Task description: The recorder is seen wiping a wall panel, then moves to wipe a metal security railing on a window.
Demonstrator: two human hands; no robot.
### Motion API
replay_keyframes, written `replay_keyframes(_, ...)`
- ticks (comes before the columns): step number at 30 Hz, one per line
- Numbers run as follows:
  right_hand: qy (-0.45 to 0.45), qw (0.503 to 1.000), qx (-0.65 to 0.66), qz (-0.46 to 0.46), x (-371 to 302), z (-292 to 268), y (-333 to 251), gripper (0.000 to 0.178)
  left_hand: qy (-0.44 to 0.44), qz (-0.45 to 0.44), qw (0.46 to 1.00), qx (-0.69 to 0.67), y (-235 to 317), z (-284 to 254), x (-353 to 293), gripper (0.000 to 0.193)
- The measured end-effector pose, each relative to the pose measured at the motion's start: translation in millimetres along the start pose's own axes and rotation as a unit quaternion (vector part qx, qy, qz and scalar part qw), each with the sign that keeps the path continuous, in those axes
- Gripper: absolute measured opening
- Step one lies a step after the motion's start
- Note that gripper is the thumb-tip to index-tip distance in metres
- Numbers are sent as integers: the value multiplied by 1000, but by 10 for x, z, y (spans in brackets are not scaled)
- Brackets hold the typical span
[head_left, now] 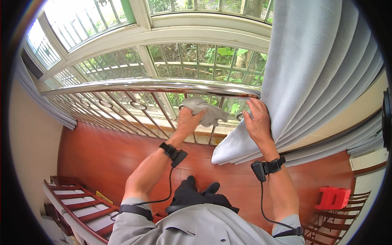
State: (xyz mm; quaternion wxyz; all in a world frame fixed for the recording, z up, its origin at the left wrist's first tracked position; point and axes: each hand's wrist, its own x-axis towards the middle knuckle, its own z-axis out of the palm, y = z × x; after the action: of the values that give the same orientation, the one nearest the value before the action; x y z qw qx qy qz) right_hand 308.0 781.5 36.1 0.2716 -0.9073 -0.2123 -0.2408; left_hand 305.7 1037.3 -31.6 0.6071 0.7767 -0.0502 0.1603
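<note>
My left hand (188,123) is closed around a crumpled grey cloth (205,111), held against the bars just below the shiny metal handrail (163,84). To its right, my right hand (258,122) lies against the edge of the long pale grey-blue curtain (306,53). Its fingers are stretched upward near the rail, with the thumb apart. The curtain covers the right end of the railing. Behind the cloth, metal bars (158,109) with small rings run down toward the floor.
Beyond the railing are framed windows (204,34) with outer bars and greenery. At lower left leans a slatted wooden piece of furniture (81,200). A red plastic case (334,198) sits at lower right by dark slats (339,224). The floor (102,151) is reddish wood.
</note>
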Motion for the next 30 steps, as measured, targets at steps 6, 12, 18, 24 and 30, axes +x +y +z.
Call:
replay_keyframes(6, 1, 1000, -1, -13, -38, 50, -104, 35, 92, -49, 993, 60, -294, -447, 174, 27)
replay_keyframes(12, -16, 1000, -15, -12, -95, 136, -330, 31, 39, -53, 986, 155, -614, -445, 384, 31)
replay_keyframes(18, -31, 998, -55, 22, -121, 435, -719, 29, -104, -53, 971, 208, -989, -778, 368, 32)
replay_keyframes(24, -30, 994, -80, 71, -80, 862, -992, 31, -210, -4, 967, 146, -1073, -1436, 235, 34)
replay_keyframes(30, 15, 986, -89, 138, 102, 1174, -1143, 35, -254, -47, 965, 33, -890, -1906, 315, 32)
